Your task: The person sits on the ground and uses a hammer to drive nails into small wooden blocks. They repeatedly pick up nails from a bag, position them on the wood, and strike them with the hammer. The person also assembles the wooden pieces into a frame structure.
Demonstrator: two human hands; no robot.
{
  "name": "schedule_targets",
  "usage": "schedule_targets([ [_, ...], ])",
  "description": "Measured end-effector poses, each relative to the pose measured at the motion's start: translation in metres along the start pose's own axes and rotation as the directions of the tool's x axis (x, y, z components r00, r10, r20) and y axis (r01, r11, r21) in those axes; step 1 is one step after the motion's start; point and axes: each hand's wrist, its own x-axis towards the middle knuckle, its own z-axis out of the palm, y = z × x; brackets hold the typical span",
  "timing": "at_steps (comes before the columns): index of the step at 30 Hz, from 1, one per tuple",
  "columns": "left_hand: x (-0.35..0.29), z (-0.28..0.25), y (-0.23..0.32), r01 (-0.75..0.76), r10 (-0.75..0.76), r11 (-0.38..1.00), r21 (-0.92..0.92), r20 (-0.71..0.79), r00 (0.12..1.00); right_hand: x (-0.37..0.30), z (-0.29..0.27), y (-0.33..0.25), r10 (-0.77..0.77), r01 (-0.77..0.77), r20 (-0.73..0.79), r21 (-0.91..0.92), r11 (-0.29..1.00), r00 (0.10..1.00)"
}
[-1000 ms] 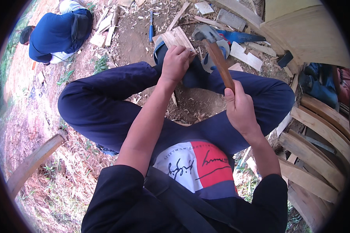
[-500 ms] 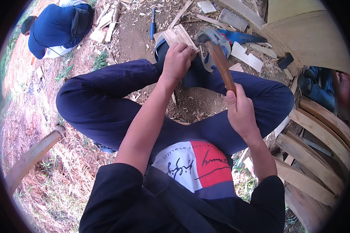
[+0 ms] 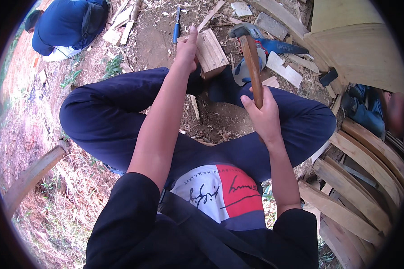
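Note:
Between my feet a pale wooden block [image 3: 211, 50] stands tilted, its end grain facing me. My left hand [image 3: 186, 50] grips the block along its left side, thumb pointing up and away; the other fingers are mostly hidden. In my right hand [image 3: 264, 115] is the wooden handle of a hammer [image 3: 254, 67]. The hammer's dark metal head is raised to the right of the block, apart from it. Beyond the block, a chisel with a blue handle [image 3: 177, 32] lies on the dirt.
A blue-bladed handsaw [image 3: 283, 45] and a grey rectangular stone [image 3: 271, 25] lie at the far right. Curved wooden boards [image 3: 345, 208] are stacked on my right. Another person [image 3: 69, 24] bends over at the far left. Wood offcuts [image 3: 284, 69] and shavings litter the ground.
My left hand has moved from atop the block to its left side, uncovering the upper face. The block has turned. My right hand and the hammer's handle have shifted slightly left and nearer me.

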Motion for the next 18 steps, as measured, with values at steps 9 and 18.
schedule_targets([
  [9,-0.003,0.014,-0.01,0.01,-0.006,0.999,-0.041,0.085,0.996,0.073,0.048,-0.01,-0.106,0.111,-0.073,0.065,0.992,0.992],
  [18,-0.012,0.015,-0.013,-0.065,0.07,0.996,-0.066,0.081,0.994,0.088,0.077,0.007,-0.29,0.252,-0.196,-0.2,0.947,0.937],
])
